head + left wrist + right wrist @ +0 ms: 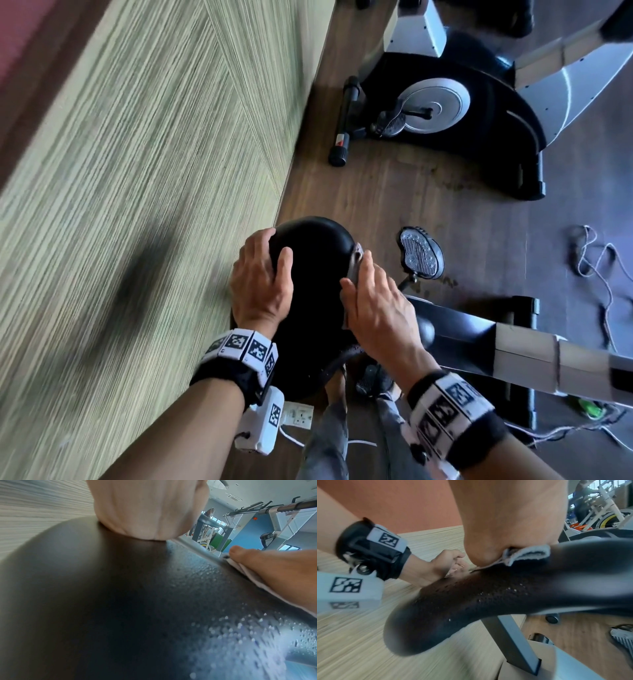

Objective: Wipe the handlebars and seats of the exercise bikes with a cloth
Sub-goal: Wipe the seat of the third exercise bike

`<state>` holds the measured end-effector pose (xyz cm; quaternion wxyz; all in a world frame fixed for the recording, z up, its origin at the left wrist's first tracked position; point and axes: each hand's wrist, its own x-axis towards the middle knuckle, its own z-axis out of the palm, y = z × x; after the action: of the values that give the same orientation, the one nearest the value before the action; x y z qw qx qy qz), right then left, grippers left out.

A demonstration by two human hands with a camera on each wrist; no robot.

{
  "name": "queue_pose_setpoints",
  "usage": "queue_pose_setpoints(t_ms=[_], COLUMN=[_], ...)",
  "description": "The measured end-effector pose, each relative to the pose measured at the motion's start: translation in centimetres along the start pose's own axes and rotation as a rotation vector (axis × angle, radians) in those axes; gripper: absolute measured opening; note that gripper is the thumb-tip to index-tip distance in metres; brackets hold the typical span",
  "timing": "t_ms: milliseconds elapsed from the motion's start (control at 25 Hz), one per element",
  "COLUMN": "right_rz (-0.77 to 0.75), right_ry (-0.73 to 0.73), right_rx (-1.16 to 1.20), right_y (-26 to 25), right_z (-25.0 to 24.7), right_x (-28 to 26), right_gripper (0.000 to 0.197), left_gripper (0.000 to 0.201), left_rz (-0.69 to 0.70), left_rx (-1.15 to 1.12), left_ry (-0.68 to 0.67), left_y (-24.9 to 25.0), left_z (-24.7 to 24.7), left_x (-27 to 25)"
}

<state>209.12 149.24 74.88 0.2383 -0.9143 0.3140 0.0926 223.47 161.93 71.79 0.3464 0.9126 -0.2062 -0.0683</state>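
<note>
The black bike seat [313,274] sits in the middle of the head view, wet with droplets near its nose [240,635]. My left hand [262,277] grips the seat's left edge, fingers curled over the rim and thumb on top. My right hand [373,301] holds a grey cloth [357,256] against the seat's right edge, thumb on top and fingers down the side. In the right wrist view the folded cloth [527,555] sticks out from under my palm [505,520] on the seat [488,595]. In the left wrist view the cloth [243,569] lies under my right thumb.
A striped wall panel [137,171] runs close along the left of the seat. This bike's pedal [421,255] and frame [479,335] are to the right. A second exercise bike [445,102] stands ahead. Loose cords [603,274] and a power strip [298,414] lie on the floor.
</note>
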Motion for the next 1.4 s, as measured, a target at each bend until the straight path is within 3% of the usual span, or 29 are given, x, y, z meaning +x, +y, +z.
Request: queue_pose_setpoints(t_ms=[80,200,280,480,560,680,800,840,920,1040,1120,1200,1280,1400], right_rz=[0.043,0.135,0.105,-0.036,0.017,0.143,-0.102,-0.169,-0.057,0.228,0.207,0.137,0.126,0.128], right_ry=[-0.012,-0.039,-0.03,0.099,0.143,0.035,-0.054,-0.051,0.045,0.281,0.383,0.433,0.437,0.445], right_rx=[-0.032,0.11,0.148,-0.084,-0.082,0.013,0.063,0.171,0.425,0.608,0.611,0.55,0.497,0.332], right_y=[-0.2,-2.5,-2.9,1.3,0.7,-3.1,-2.2,-0.9,1.8,4.8,4.8,4.3,3.6,3.3], right_z=[0.4,1.0,1.1,0.8,1.7,2.1,1.6,0.9,-0.7,-1.1,-0.6,0.3,0.7,1.2], right_x=[0.2,4.7,5.2,-1.6,-0.9,2.7,3.6,3.2,2.0,0.3,-0.3,-0.2,0.3,0.6], right_gripper=[0.069,0.071,0.072,0.063,0.064,0.074,0.073,0.065,0.055,0.058,0.064,0.057,0.05,0.036], left_gripper=[0.061,0.06,0.059,0.061,0.061,0.066,0.068,0.062,0.045,0.045,0.05,0.048,0.049,0.052], left_rz=[-0.006,0.017,0.026,-0.004,0.018,-0.036,-0.098,0.01,0.391,0.868,1.038,1.124,1.069,0.712], left_rx=[-0.001,-0.028,-0.037,-0.014,0.003,-0.032,-0.096,-0.039,0.092,0.281,0.428,0.467,0.495,0.523], left_ry=[0.006,0.005,0.014,0.019,-0.002,-0.059,-0.091,-0.071,-0.088,-0.454,-0.624,-0.669,-0.693,-0.727], left_y=[0.0,-0.2,-0.3,-0.3,0.1,-0.1,0.2,0.9,2.9,5.9,6.0,5.6,5.5,5.4], left_z=[0.1,0.2,0.3,0.2,0.0,-0.2,-0.5,-0.6,0.0,1.4,2.5,3.3,4.0,3.7], left_x=[0.0,0.1,0.1,0.0,0.0,0.3,1.0,0.9,0.7,0.7,1.9,3.9,6.1,9.5])
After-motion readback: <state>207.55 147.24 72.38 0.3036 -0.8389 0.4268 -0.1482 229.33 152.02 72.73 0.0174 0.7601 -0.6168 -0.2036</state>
